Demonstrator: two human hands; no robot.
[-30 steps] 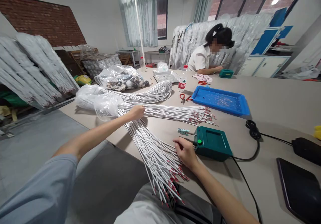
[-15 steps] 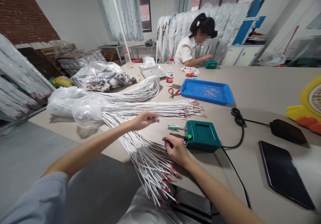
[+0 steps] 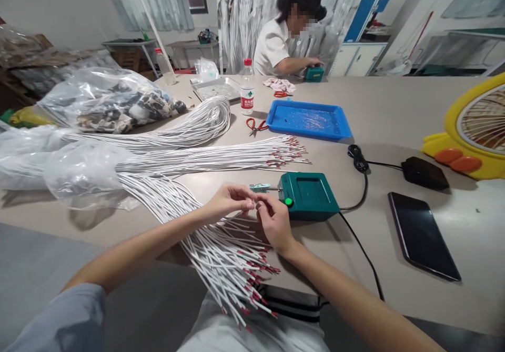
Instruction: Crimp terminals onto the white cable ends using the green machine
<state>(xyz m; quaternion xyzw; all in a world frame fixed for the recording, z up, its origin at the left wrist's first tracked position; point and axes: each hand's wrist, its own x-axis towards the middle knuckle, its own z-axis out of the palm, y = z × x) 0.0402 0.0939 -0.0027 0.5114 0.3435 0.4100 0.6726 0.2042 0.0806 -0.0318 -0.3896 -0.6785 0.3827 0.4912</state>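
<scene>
In the middle of the head view, my left hand (image 3: 229, 203) and my right hand (image 3: 275, 224) meet fingertip to fingertip. Both are closed in a pinch on a thin white cable, its end mostly covered by my fingers. Below my wrists a fanned bundle of white cables (image 3: 215, 254) with red tips hangs over the table's front edge. Right behind my right hand stands a green box-shaped device (image 3: 310, 197) with a green button. A pale green clip (image 3: 259, 188) sticks out from its left side, just beyond my fingers.
A second bundle of red-tipped cables (image 3: 213, 154) lies behind my hands, with a looped cable coil (image 3: 213, 120) beyond. Around them are red-handled pliers (image 3: 256, 126), a blue tray (image 3: 311, 120), a bottle (image 3: 247, 89), a phone (image 3: 424, 236) and a yellow fan (image 3: 469, 131). Across the table sits a co-worker (image 3: 272, 47).
My left hand has come across to my right hand, and their fingertips now meet over the cable. The camera has tilted down and turned right, so the scene sits higher and further left.
</scene>
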